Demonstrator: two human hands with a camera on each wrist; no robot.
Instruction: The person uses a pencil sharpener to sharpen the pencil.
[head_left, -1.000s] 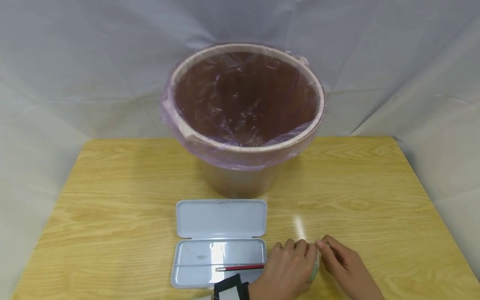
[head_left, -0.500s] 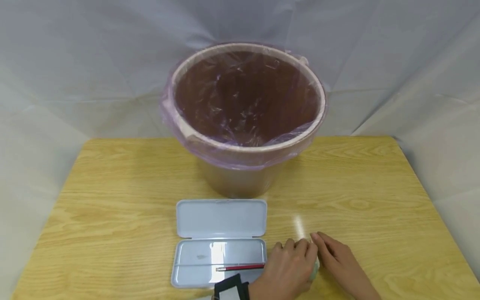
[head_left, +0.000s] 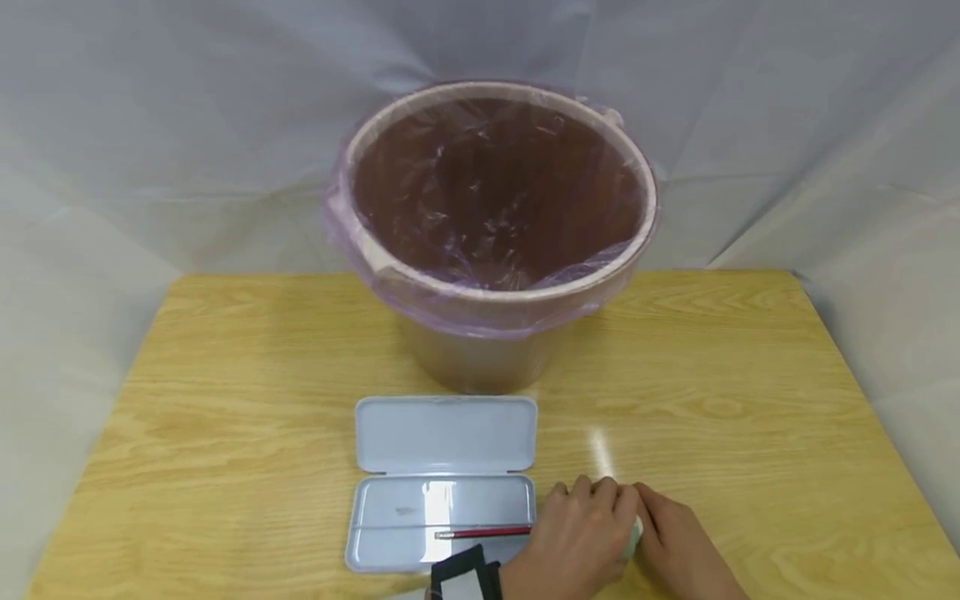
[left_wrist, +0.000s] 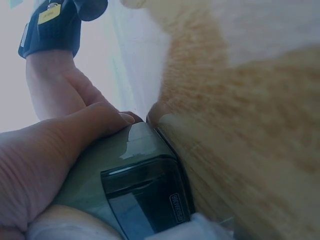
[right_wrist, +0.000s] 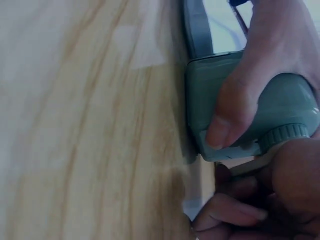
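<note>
My left hand [head_left: 577, 533] lies over a green crank pencil sharpener [head_left: 632, 540] and holds it on the table. In the left wrist view its thumb presses the green body beside a dark see-through shavings drawer [left_wrist: 145, 200]. My right hand [head_left: 678, 542] is close on the right side. The right wrist view shows its curled fingers gripping at the sharpener's pale crank [right_wrist: 250, 165], beside the ridged round dial [right_wrist: 283, 136]; the knob is hidden by the fingers. An open pale blue pencil case [head_left: 442, 521] lies left of the hands, with a red pencil [head_left: 487, 532] in it.
A large brown bin [head_left: 480, 354] lined with a thin purple bag stands behind the pencil case. Pale sheeting [head_left: 187, 125] hangs behind the wooden table [head_left: 247, 400] and along its sides. A black strap [head_left: 468, 575] is on the left wrist.
My right hand has moved round beside the sharpener, first up and left, then back down toward the left hand. The left hand has kept its hold. The head view has shifted slightly.
</note>
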